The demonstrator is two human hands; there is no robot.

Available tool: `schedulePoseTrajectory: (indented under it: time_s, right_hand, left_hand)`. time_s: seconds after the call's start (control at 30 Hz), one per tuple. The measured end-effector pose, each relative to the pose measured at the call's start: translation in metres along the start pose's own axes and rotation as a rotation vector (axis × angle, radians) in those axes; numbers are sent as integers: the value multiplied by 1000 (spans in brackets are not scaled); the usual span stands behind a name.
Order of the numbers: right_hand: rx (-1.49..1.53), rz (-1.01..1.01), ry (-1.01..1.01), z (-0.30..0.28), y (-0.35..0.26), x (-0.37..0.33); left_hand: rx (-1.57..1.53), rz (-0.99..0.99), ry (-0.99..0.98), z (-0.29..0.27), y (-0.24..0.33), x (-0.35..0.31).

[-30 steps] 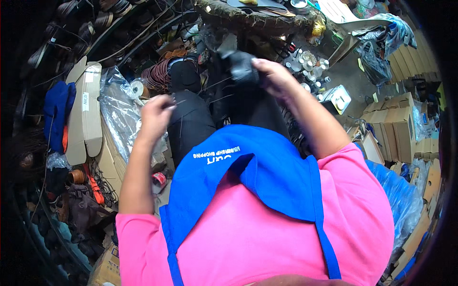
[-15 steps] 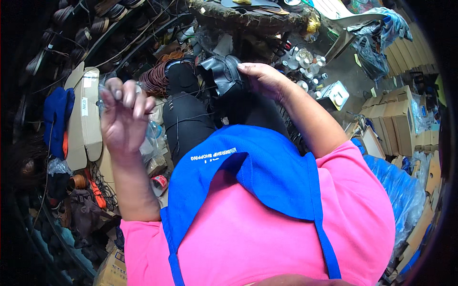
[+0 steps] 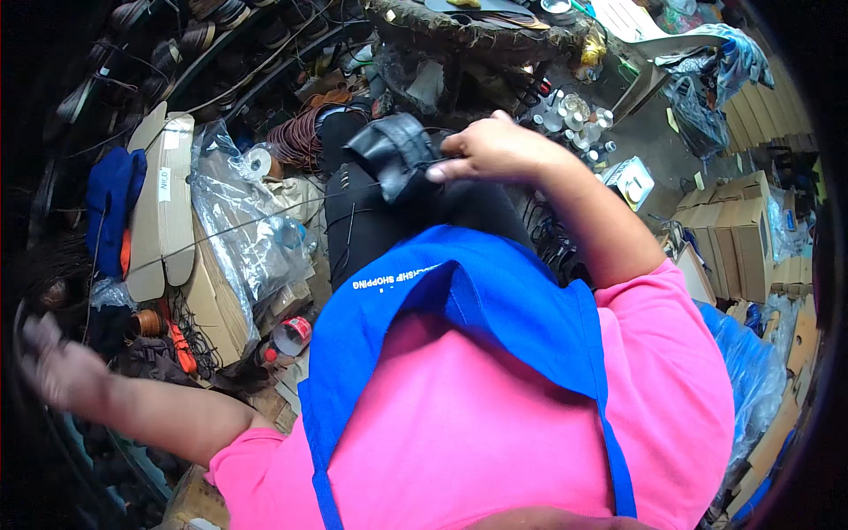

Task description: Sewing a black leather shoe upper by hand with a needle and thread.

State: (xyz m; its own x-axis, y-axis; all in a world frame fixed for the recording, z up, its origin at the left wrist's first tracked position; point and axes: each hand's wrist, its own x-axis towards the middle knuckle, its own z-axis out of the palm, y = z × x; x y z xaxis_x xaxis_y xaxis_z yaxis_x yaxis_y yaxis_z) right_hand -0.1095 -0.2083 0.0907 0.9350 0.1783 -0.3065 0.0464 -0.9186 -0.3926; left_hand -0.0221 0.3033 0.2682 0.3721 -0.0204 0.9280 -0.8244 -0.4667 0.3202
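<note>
Over my thighs, my right hand (image 3: 477, 152) grips a black leather shoe (image 3: 395, 152) by its right side, thumb toward me. The shoe's opening and creased upper show; its far side is partly hidden. A dark thread (image 3: 252, 223) runs taut from the shoe leftward across a clear plastic bag (image 3: 252, 238) and a cardboard piece. My left hand (image 3: 64, 364), arm stretched out to the far left, is blurred by motion; its fingers look closed, and the thread leads toward them. Another short dark strand hangs over my left thigh.
A coil of brown cord (image 3: 305, 132) lies beyond my left knee. Shoes fill racks (image 3: 199, 35) at the upper left. A rough-edged worktable (image 3: 477, 35) stands ahead. Several bottles (image 3: 574, 119) stand to its right, with cardboard boxes (image 3: 729, 230) farther right. A red-labelled bottle (image 3: 291, 336) lies near my left arm.
My left hand has swung from beside the shoe out to the far left, and the thread is now stretched. The shoe has tilted and shifted slightly left and down in my right hand.
</note>
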Motion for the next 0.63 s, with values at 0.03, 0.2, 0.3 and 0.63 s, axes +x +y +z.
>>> schedulePoseTrajectory:
  time_s: [0.03,0.2,0.3,0.63]
  right_hand:
    - [-104,-11,-54,-14,0,-7]
    - [-492,-283,566,-39,-4,-28]
    - [-384,-594,750,-55,-41,-42]
    - [968,-44,453,-10,44,7]
  left_hand:
    - [118,-141,-139,22,5,-17]
    - [291,-481,-910,121,16,-98]
    - [72,-496,-926,171,35,-139]
    - [-522,-942,-1147,266,38,-224]
